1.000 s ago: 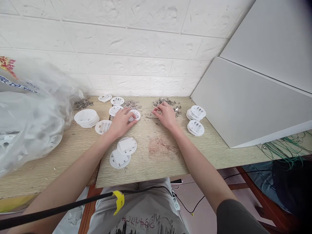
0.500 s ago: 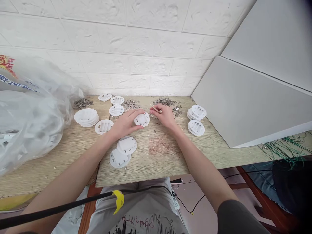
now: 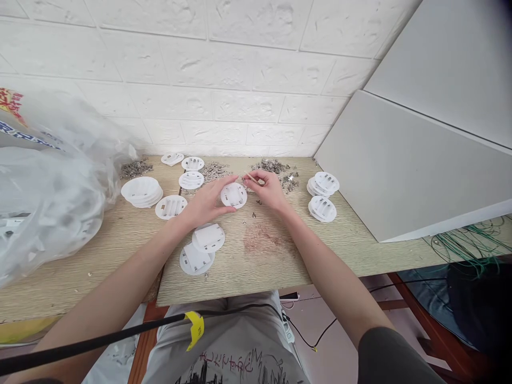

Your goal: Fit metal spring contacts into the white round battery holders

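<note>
My left hand (image 3: pixel 206 205) rests on the table with thumb and fingers spread around a round white battery case (image 3: pixel 234 196). The case lies with its flat raised side up, small metal bits at its slots. Whether the fingertips touch its rim I cannot tell. My right hand (image 3: pixel 269 189) is closed in a pinch on a thin pale stick (image 3: pixel 252 177), its tip just beyond the case's upper right edge. Behind the hands lie a heap of small metal contacts (image 3: pixel 272 166) and a flatter, lighter heap of metal pieces (image 3: pixel 215 171).
Two overlapping cases (image 3: pixel 196 258) lie near the front edge. More stand in stacks at right (image 3: pixel 323 208) and left (image 3: pixel 142 192). A clear plastic bag (image 3: pixel 52 197) fills the far left. A grey-white panel (image 3: pixel 416 170) bounds the right, green wires (image 3: pixel 468 240) beside it.
My left fingers have spread and moved off the upper rim, so more of the case shows. My right hand and the stick have shifted slightly left.
</note>
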The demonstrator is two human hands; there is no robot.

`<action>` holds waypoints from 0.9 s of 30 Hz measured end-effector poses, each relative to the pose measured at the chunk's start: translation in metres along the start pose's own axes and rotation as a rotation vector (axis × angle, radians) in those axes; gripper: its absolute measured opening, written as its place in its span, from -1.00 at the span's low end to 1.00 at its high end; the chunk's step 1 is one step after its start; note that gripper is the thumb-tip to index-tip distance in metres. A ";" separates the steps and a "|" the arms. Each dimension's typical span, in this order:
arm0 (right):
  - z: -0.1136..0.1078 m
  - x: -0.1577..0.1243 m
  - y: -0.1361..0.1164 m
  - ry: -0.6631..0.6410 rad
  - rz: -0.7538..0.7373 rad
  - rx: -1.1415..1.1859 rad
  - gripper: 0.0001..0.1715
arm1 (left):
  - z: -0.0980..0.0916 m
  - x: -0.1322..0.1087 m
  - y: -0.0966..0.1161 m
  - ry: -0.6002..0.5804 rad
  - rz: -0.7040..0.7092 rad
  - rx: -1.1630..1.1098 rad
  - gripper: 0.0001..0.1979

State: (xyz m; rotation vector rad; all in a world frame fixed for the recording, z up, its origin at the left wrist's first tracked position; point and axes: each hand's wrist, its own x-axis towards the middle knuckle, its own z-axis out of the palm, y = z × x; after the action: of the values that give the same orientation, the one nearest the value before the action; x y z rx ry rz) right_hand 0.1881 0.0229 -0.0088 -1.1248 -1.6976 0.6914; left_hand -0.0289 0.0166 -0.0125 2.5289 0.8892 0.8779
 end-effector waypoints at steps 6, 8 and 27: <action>0.004 -0.003 -0.002 -0.087 -0.061 -0.102 -0.83 | 0.001 0.000 0.005 0.007 0.017 -0.030 -0.23; 0.006 -0.004 -0.003 -0.102 -0.067 -0.167 -0.87 | 0.001 0.000 0.008 0.008 -0.003 -0.046 -0.21; 0.015 -0.007 -0.012 -0.021 -0.109 0.004 -0.80 | 0.002 0.010 0.018 0.156 -0.640 -1.001 -0.43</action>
State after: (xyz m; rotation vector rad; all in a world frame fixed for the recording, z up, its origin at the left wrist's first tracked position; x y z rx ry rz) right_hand 0.1709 0.0128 -0.0077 -1.0167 -1.7609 0.6398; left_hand -0.0134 0.0092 -0.0009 1.2409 0.8987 0.9601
